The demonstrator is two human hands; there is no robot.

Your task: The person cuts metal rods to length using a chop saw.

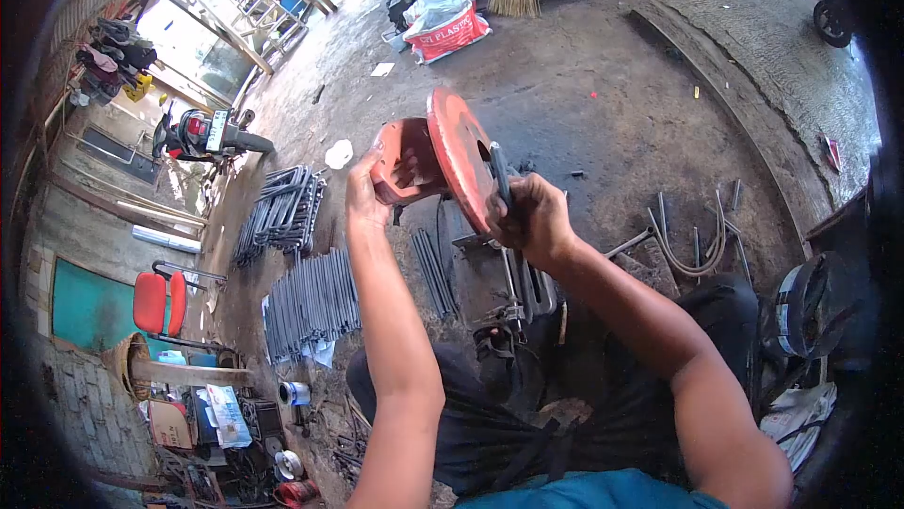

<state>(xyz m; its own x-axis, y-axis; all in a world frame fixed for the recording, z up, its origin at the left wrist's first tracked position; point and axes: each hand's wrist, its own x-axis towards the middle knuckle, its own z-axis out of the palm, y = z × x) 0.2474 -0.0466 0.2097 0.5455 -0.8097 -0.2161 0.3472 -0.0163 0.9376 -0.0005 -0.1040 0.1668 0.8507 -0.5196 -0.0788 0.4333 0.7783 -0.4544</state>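
A red-orange metal piece with a round disc (459,146) and a curved, hollow housing is held up in front of me. My left hand (369,191) grips the housing on its left side, with some fingers hidden behind it. My right hand (532,217) is closed round a short dark metal rod (500,170) at the disc's right face, near the opening in its middle. Whether the rod touches the disc is unclear. Below the disc stands a metal clamp-like tool (508,278) between my knees.
Rows of dark metal rods (311,302) and a stack of bent rods (282,214) lie on the floor at left. Bent tubes (697,259) lie at right. Farther off are a red chair (151,303), a motorbike (209,135) and a red-white bag (446,31).
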